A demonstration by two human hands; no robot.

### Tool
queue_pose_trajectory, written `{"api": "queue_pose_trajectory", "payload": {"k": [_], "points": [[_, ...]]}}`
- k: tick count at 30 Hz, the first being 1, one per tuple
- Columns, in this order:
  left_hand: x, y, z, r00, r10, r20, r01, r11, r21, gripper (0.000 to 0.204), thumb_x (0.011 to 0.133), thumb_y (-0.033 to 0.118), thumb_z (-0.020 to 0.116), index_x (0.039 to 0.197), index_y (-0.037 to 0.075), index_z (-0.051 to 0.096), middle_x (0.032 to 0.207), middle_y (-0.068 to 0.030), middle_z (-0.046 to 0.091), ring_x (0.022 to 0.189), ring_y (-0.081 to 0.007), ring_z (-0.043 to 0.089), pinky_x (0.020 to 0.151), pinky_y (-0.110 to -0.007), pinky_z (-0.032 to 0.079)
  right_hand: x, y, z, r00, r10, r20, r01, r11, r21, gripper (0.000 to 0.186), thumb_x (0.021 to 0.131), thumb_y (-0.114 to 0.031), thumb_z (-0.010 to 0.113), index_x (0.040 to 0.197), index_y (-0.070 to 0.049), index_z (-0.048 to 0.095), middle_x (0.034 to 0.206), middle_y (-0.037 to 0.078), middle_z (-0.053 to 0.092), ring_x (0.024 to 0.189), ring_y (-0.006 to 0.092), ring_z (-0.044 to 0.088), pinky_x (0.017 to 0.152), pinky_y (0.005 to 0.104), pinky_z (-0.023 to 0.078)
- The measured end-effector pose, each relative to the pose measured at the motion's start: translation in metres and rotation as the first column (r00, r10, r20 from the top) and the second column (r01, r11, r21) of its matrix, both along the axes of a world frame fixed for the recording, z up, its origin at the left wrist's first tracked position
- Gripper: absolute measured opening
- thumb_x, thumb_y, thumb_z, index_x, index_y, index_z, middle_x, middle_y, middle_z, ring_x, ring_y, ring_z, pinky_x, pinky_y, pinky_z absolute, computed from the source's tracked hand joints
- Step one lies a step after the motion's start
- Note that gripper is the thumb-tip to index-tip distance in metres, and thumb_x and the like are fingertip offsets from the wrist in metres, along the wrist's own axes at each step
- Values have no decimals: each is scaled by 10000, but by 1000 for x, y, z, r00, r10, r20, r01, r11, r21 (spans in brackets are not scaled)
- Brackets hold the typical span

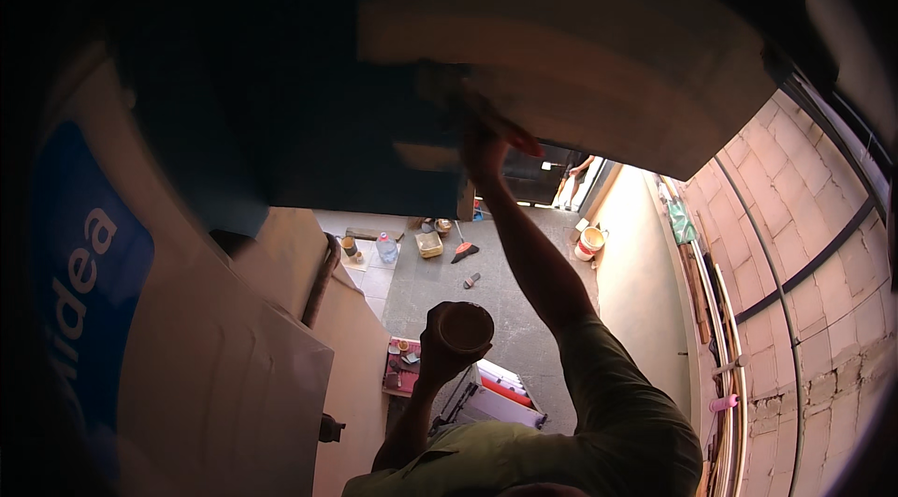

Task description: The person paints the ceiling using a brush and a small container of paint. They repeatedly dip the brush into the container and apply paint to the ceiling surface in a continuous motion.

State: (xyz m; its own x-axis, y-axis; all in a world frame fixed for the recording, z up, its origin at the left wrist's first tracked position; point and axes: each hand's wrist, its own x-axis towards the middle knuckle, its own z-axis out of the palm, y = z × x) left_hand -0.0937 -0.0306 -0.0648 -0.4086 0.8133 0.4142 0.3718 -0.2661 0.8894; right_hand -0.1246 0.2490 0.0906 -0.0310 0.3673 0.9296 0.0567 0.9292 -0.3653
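Note:
My raised right hand (485, 153) is closed around a paintbrush (449, 86), dark in the shade, its head against the overhead panel (580, 57). Dark teal paint (318, 123) covers the panel's left part; its right part is pale brown. One small pale patch (426, 157) shows within the teal, near the lower edge. Lower down, my left hand (436, 347) grips a round paint tub (465, 327) from its left side, its round face toward me. What the tub holds is too dim to make out.
Far below on the grey floor (524, 310) are a broom (464, 252), a slipper (471, 281), a yellowish container (429, 244) and a white bucket (589, 243). A red tray-like surface (398, 383) with small items stands beneath me. Long poles (720, 338) lean by the right block wall (786, 235). Another person (575, 181) stands beyond the doorway.

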Motion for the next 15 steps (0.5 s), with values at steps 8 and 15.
{"api": "queue_pose_trajectory", "payload": {"k": [8,15], "points": [[-22,-22,-7,991,130,-38,-131,991,-17,754,529,58,898,1172,55,504,1101,-116,624,1005,-250,628,889,-384,521,-80,-22,35,836,510,-203,-545,724,-423,365,925,-178,557,1282,-112,592,1139,120,656,977,240,643,854,358,493],[-14,-9,7,998,32,-46,-35,997,-66,743,555,59,893,1177,48,488,1099,-115,625,987,-234,637,870,-358,527,120,60,3,946,141,-291,-185,974,-130,228,935,-121,593,1100,33,629,847,136,690,673,179,671,682,292,533]]}}
